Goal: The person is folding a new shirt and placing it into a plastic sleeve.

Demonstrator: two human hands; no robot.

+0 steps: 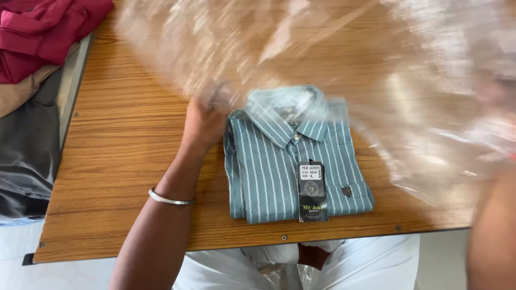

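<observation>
A folded grey-green shirt (279, 161) with thin white stripes lies on the wooden table (123, 139), collar away from me, a dark hang tag (312, 190) on its front. My left hand (207, 121) sits at the shirt's upper left corner, gripping the edge of a large clear plastic bag (376, 70) that billows, blurred, over the table's far half and the collar. My right hand is out of sight; only a blurred forearm (492, 236) shows at the right edge, under the plastic. A metal bangle (169, 198) circles my left wrist.
A heap of dark red clothes (43, 29) lies at the top left, with tan and grey cloth (27, 134) beside the table's left edge. More clear plastic (285, 271) rests on my lap below the table's near edge.
</observation>
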